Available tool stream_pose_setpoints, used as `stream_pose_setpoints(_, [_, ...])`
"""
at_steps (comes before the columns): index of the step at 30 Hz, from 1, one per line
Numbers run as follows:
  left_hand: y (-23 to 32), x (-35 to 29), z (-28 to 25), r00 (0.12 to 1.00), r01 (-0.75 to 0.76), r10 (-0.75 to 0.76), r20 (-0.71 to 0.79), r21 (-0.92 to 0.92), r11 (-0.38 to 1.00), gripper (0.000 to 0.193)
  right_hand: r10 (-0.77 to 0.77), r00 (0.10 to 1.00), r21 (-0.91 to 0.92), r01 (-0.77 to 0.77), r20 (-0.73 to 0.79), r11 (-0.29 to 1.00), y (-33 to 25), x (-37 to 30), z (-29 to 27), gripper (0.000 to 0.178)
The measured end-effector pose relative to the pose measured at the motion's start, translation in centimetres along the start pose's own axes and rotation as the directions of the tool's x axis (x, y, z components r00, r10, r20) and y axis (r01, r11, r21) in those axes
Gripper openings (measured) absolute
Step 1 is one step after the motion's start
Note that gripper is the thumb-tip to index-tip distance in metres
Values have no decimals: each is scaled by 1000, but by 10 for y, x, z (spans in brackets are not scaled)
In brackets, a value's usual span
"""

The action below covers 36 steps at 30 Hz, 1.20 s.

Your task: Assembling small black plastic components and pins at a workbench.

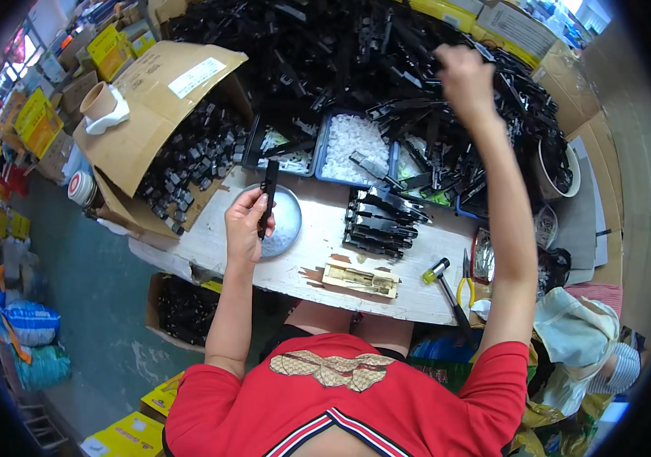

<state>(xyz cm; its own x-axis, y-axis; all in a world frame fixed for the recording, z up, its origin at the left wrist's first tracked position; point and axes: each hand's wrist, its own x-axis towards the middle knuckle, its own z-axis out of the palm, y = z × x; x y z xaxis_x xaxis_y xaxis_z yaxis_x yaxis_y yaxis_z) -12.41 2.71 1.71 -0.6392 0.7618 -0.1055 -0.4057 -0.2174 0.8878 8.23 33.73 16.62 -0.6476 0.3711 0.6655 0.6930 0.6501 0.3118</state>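
Note:
My left hand (245,225) is closed around a slim black plastic-looking part (268,194), held upright above a round grey dish (287,221). My right hand (465,80) is stretched far forward over a big heap of black parts (325,57). Its fingers are curled and a little blurred; whatever they hold, if anything, is hidden. Between my arms, a row of similar black parts (381,225) lies stacked on the white table (318,228). Nearer to me rests a pale wooden block (360,280) with a carved hollow.
A hammer (447,288) and yellow-handled pliers (465,289) lie at the right front. Behind the dish stands a blue tray of small white pieces (354,145). An open carton (158,99) of small dark blocks sits at left. A white bucket (569,171) is at right.

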Motion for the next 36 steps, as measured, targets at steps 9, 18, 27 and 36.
stream_pose_setpoints(9, [5, -15, -17, 1000, 6, -6, -7, 35, 999, 14, -429, 859, 602, 191, 280, 775, -228, -115, 28, 11])
stream_pose_setpoints(18, [10, -25, -26, 1000, 9, -9, -16, 28, 1000, 15, -133, 768, 289, -71, 626, 955, -287, -109, 55, 14])
stream_pose_setpoints(27, [7, -32, -33, 1000, 21, -21, 0, 51, 998, 18, -334, 855, 383, 176, 396, 907, -268, -123, 61, 11])
stream_pose_setpoints(36, [-2, -40, -17, 996, 70, -75, 41, 104, 992, 22, -42, 931, 485, -150, 363, 861, -207, -87, 5, 11])
